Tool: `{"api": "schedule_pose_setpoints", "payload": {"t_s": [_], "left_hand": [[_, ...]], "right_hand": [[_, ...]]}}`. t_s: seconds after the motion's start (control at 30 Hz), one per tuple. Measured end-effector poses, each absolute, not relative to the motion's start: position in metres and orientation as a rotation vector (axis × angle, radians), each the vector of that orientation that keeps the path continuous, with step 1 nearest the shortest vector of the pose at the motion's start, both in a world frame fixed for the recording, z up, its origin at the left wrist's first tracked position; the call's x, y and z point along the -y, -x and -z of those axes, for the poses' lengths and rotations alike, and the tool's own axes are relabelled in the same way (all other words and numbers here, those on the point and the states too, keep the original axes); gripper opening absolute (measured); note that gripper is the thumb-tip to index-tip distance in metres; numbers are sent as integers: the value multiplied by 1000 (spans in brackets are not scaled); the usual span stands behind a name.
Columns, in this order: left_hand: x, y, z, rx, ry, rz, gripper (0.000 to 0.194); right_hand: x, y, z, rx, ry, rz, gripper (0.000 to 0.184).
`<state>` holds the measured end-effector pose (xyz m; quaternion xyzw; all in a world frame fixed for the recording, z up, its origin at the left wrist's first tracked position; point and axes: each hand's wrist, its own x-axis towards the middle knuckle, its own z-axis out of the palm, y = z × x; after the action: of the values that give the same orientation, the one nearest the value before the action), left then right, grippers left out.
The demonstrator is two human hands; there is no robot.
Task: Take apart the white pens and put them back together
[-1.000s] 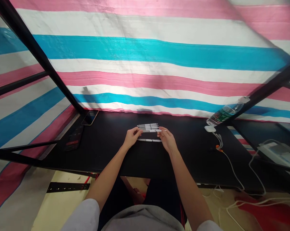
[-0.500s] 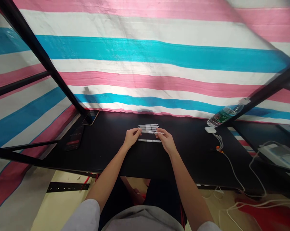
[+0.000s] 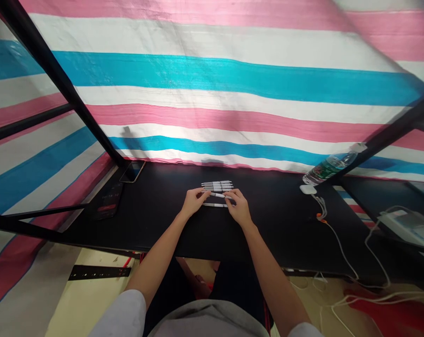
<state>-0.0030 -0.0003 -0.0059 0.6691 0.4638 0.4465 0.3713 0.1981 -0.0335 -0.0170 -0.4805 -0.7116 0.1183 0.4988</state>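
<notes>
My left hand (image 3: 193, 201) and my right hand (image 3: 238, 207) each pinch one end of a white pen (image 3: 217, 194) held level just above the black table (image 3: 162, 220). Another white pen (image 3: 215, 205) lies on the table between my hands, partly hidden by my right fingers. Just beyond the hands, a row of several white pens (image 3: 217, 185) lies side by side on the table.
A phone (image 3: 131, 171) lies at the table's back left beside a slanted black frame bar (image 3: 57, 84). A dark device (image 3: 108, 202) sits at the left edge. A water bottle (image 3: 329, 167), a white charger (image 3: 307, 189) and white cables (image 3: 341, 248) are on the right. Striped tarp hangs behind.
My right hand has moved left, closer to my left hand, and now covers the right end of the pen lying on the table. The held pen sits slightly lower.
</notes>
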Motion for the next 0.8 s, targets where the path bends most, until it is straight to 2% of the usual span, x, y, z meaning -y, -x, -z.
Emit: {"api": "schedule_pose_setpoints", "payload": {"t_s": [0.1, 0.27, 0.5, 0.7, 0.8], "left_hand": [[1, 3, 4, -1118, -1666, -1116, 33], [2, 4, 0, -926, -1548, -1033, 38], [2, 2, 0, -1049, -1519, -1109, 29], [3, 1, 0, -1126, -1578, -1160, 39], [3, 1, -1, -1082, -1594, -1148, 35]], "right_hand": [[34, -196, 18, 1751, 1145, -225, 19], [35, -195, 18, 1785, 1153, -212, 19], [37, -193, 20, 1860, 1177, -116, 11], [38, -188, 16, 1882, 1130, 20, 22], [39, -188, 16, 1837, 1136, -20, 21]]}}
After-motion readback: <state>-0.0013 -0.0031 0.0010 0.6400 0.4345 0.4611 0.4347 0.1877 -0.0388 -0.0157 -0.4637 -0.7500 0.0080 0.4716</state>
